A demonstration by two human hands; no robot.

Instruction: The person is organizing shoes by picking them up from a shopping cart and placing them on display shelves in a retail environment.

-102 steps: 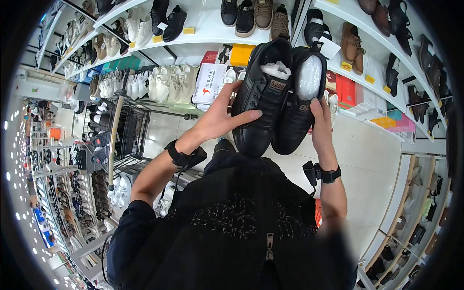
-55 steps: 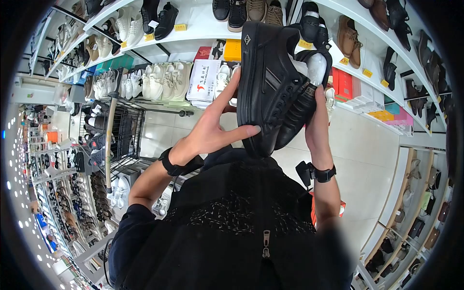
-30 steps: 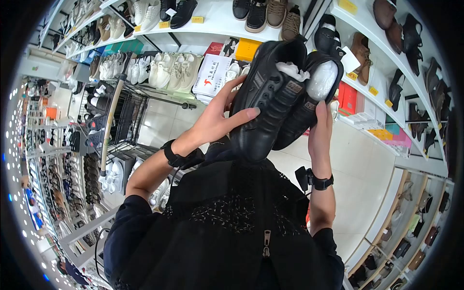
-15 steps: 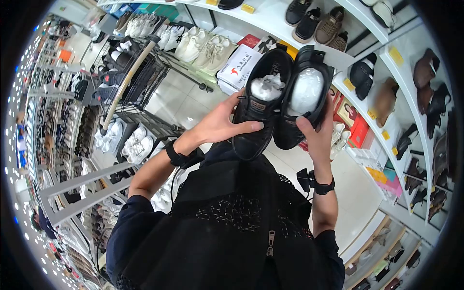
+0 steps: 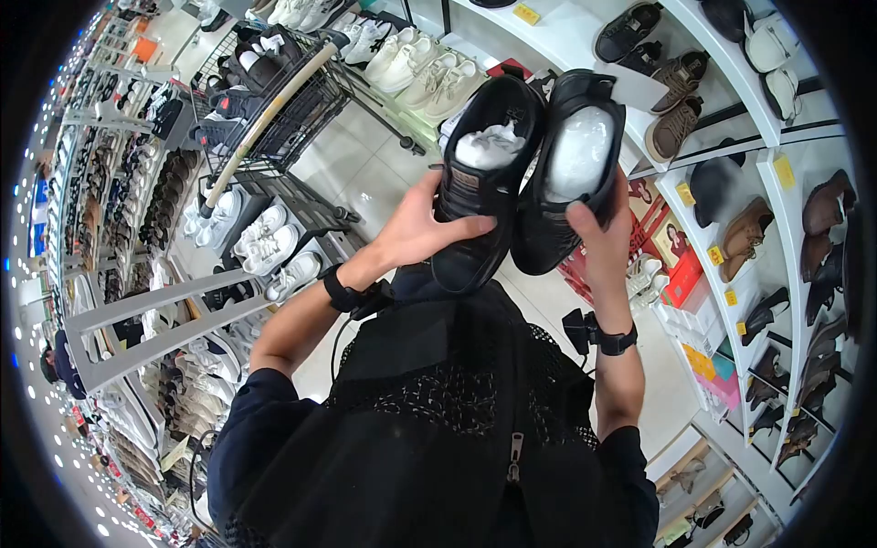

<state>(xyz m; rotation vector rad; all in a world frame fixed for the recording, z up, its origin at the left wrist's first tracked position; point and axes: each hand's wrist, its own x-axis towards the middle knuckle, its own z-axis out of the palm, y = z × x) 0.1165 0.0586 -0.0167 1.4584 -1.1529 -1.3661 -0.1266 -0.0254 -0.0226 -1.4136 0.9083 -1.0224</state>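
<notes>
In front of my chest, a pair of black shoes is held side by side with the openings facing up. My left hand point(image 5: 422, 224) is closed on the left black shoe point(image 5: 470, 260), its thumb across the front and its fingers round the outer side. White crumpled paper point(image 5: 490, 146) fills that shoe's opening. On the other side, my right hand point(image 5: 603, 233) grips the right black shoe point(image 5: 541, 239), thumb near the opening. A white, shiny plastic-looking stuffing point(image 5: 581, 153) sits inside it. The soles are hidden from view.
At the upper left stands a wire cart point(image 5: 274, 119) loaded with dark shoes. White display shelves point(image 5: 772, 173) with shoes and yellow tags curve along the right. Red boxes point(image 5: 681, 274) stand low behind my right hand. White sneakers point(image 5: 265, 239) lie at the left.
My view has turned a little, so the cart and shelves sit differently. The white box with the red logo is now mostly hidden behind the shoes. Both hands keep their hold.
</notes>
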